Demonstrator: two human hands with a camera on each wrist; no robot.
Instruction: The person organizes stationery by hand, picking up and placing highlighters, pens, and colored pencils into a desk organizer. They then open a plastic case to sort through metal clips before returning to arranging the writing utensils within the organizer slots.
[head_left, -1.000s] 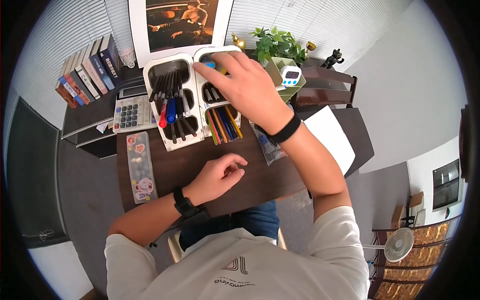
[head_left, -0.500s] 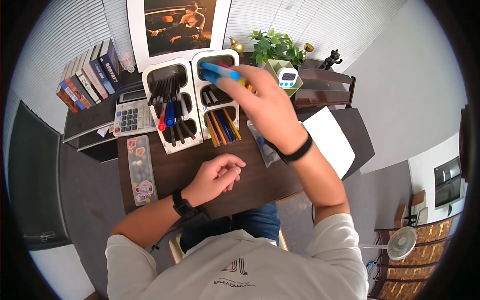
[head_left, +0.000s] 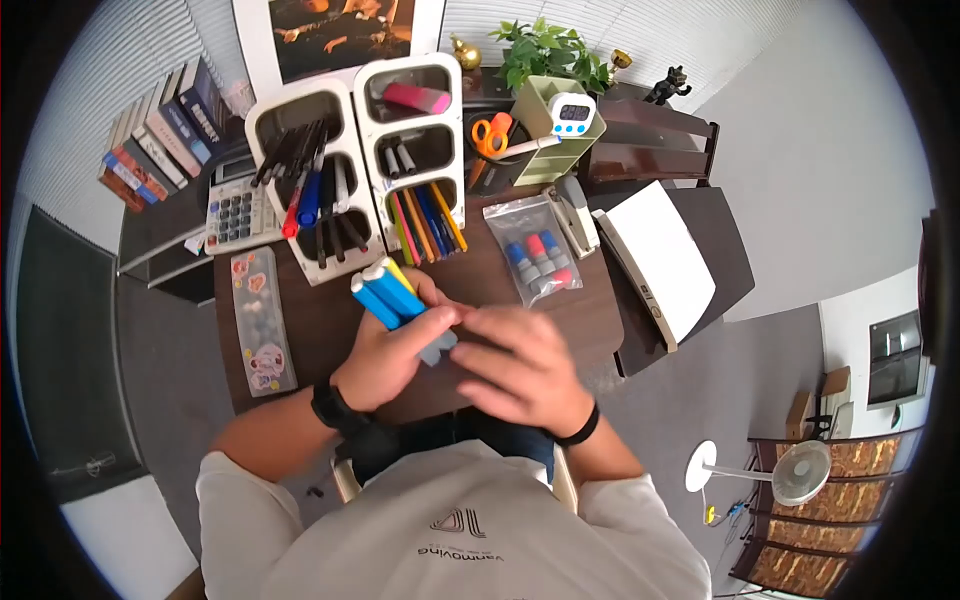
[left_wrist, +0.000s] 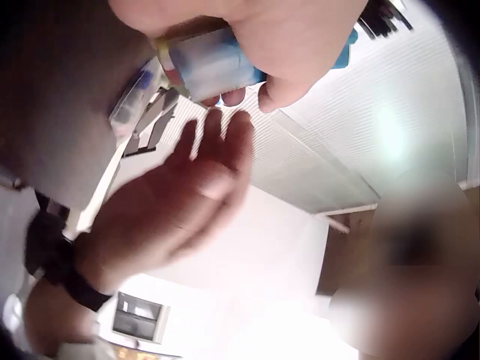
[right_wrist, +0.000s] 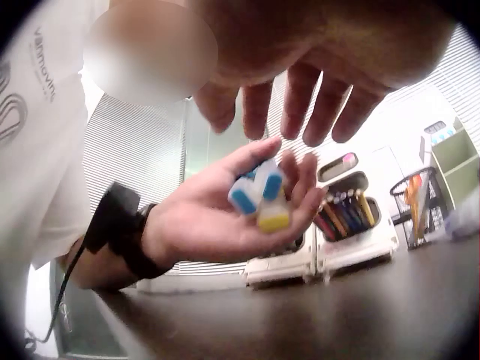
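Observation:
My left hand holds a bundle of blue highlighters and a yellow highlighter over the near part of the desk. Its thumb lies across the blue barrels. In the right wrist view, the blue and white ends and a yellow end stick out from the curled fingers. Close beside it, my right hand has loosely extended fingers, spread toward the bundle with nothing held. In the left wrist view, the blue barrels pass under the left hand, with the right hand below.
Ahead stands a white organizer with a pink highlighter and colored pencils; another to its left holds black pens. At right are a bag of small bottles, a stapler and paper. A sticker-covered case lies left.
My right hand has come back from the organizer toward my body. The blue and yellow highlighters it carried are now in my left hand. The head view has shifted slightly.

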